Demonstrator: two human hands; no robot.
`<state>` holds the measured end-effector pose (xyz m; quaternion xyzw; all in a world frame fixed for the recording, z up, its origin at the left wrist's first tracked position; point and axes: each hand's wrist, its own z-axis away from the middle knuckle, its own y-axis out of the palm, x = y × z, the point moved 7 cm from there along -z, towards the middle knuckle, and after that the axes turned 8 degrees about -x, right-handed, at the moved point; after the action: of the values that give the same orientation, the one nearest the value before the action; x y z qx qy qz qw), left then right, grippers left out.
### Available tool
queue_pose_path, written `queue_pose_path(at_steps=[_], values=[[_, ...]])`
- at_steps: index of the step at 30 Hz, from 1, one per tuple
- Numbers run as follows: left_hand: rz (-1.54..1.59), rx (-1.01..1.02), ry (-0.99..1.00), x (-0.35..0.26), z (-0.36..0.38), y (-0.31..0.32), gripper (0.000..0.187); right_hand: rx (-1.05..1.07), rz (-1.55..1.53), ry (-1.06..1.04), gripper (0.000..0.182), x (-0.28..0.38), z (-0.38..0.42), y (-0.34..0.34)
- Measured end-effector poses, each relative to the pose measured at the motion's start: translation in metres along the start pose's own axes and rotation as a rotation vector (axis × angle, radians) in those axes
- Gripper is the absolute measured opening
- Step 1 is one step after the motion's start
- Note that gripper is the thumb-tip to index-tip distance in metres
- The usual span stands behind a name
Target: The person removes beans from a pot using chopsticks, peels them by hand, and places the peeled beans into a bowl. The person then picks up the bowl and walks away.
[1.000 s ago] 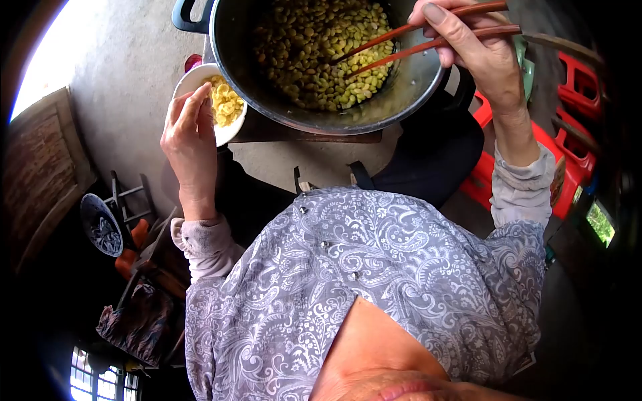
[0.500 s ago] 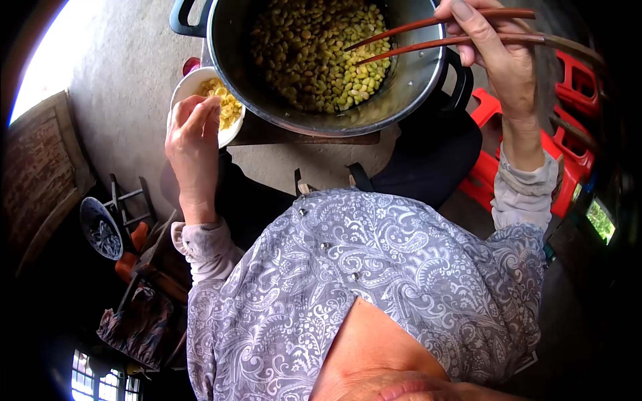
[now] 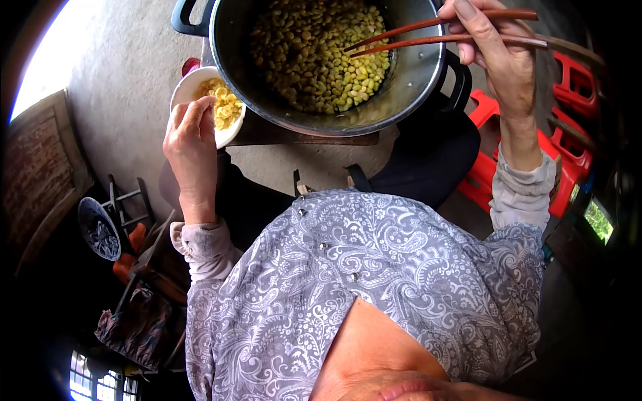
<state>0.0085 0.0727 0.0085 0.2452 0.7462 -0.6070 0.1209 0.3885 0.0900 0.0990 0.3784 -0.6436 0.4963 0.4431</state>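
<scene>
My right hand (image 3: 493, 50) holds a pair of reddish-brown chopsticks (image 3: 428, 41) over the right side of a deep metal pot (image 3: 321, 127). The chopstick tips lie close together among green-yellow beans (image 3: 314, 60) that cover the pot's bottom. To the pot's left, my left hand (image 3: 192, 144) is at the front-left of a white bowl (image 3: 229, 137), fingers pinched together above yellow pieces (image 3: 227, 107). Whatever is between those fingertips is hidden.
The pot and bowl rest at a low wooden stand (image 3: 301, 139). Red plastic stools (image 3: 568, 150) stand at the right. At the left are a round basin (image 3: 99, 228) and a wooden board (image 3: 43, 167) on the concrete floor.
The chopstick tips have drawn closer together, the lower stick shifting up and left. My left hand stays pinched at the bowl, with a small shift.
</scene>
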Motion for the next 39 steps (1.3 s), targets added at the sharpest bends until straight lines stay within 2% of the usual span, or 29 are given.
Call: queue_pose_path(at_steps=[2, 5, 9, 14, 18, 21, 27, 31, 32, 34, 37, 39], values=[[-0.005, 0.028, -0.05, 0.003, 0.0, 0.002, 0.015, 0.015, 0.035, 0.016, 0.019, 0.002, 0.001, 0.002], [-0.049, -0.046, 0.221, -0.015, -0.003, 0.001, 0.014, 0.039, 0.115, 0.034, 0.02, -0.002, 0.001, 0.008], [-0.006, -0.099, 0.144, -0.012, -0.003, -0.003, 0.011, -0.06, -0.109, 0.011, 0.019, -0.013, -0.003, -0.006], [-0.023, -0.13, 0.016, -0.01, -0.003, -0.014, 0.013, -0.15, -0.05, 0.059, 0.02, -0.013, -0.002, -0.018], [0.114, -0.251, 0.01, -0.027, -0.004, -0.029, 0.027, -0.171, -0.023, 0.086, 0.021, -0.016, -0.002, -0.026], [0.195, -0.304, 0.083, -0.04, -0.006, -0.04, 0.031, -0.211, 0.137, 0.16, 0.022, 0.0, 0.004, -0.025], [0.26, -0.254, 0.131, -0.069, -0.007, -0.05, 0.032, -0.259, 0.006, 0.118, 0.022, -0.004, 0.007, -0.036], [0.462, -0.159, 0.238, -0.1, -0.013, -0.046, 0.038, -0.249, -0.241, 0.066, 0.027, -0.004, 0.008, -0.045], [0.41, -0.161, 0.333, -0.11, -0.014, -0.047, 0.038, -0.244, -0.353, 0.066, 0.027, -0.002, 0.009, -0.042], [0.497, -0.168, 0.349, -0.131, -0.019, -0.053, 0.039, -0.231, -0.575, 0.065, 0.027, 0.003, 0.012, -0.031], [0.412, -0.279, 0.46, -0.129, -0.013, -0.065, 0.037, -0.151, -0.737, 0.27, 0.028, 0.007, 0.022, -0.008], [0.387, -0.33, 0.445, -0.121, -0.007, -0.072, 0.034, -0.076, -0.805, 0.444, 0.028, 0.005, 0.03, 0.007]])
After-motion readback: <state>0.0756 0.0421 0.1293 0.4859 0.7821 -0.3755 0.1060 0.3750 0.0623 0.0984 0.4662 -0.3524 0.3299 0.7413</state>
